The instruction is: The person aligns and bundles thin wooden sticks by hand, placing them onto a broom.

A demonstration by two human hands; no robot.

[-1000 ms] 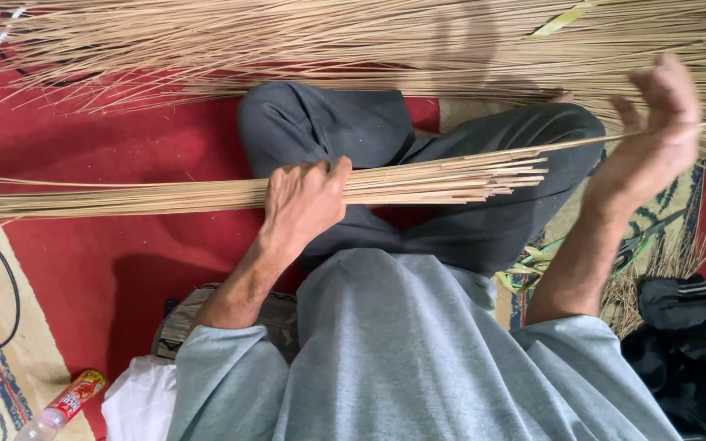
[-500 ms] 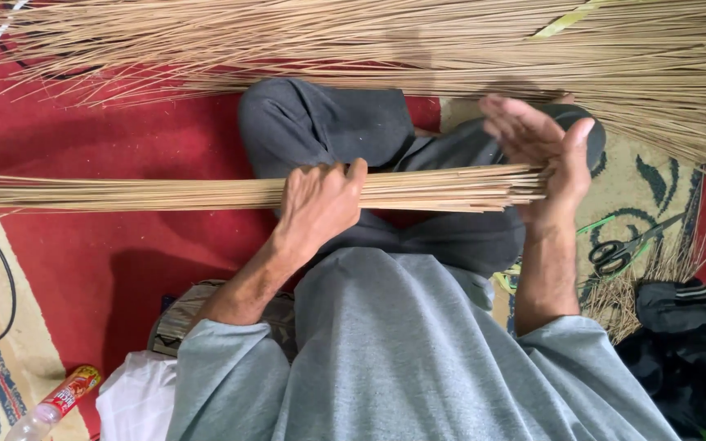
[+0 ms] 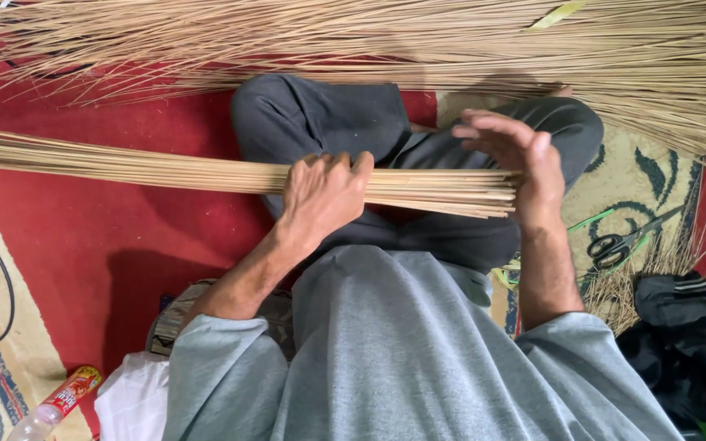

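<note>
A person sits cross-legged on a red carpet (image 3: 149,237), seen from above, in a grey sweatshirt and dark trousers. Across the lap lies a bundle of thin sticks (image 3: 165,170), pale tan and straight, running from the left edge of the frame to just right of centre, where the cut ends line up.

The left hand (image 3: 320,196) is wrapped over the bundle near the middle of the frame, fingers curled over the top and thumb toward the body, gripping the sticks together. The right hand (image 3: 525,159) stands at the bundle's right end with the fingers spread and loose, the palm set flat against the stick tips; it grasps nothing.

Along the top of the frame a much larger heap of loose sticks (image 3: 418,41) fans out across the floor, reaching down the upper right side. At the right, on a patterned beige part of the rug, lie a pair of scissors (image 3: 618,243) with dark handles, and below them a dark bundle of cloth (image 3: 688,327). At the lower left corner lies a plastic bottle (image 3: 55,404) with a red label, beside a white cloth (image 3: 132,400). A black cable (image 3: 2,278) curves along the left edge.
</note>
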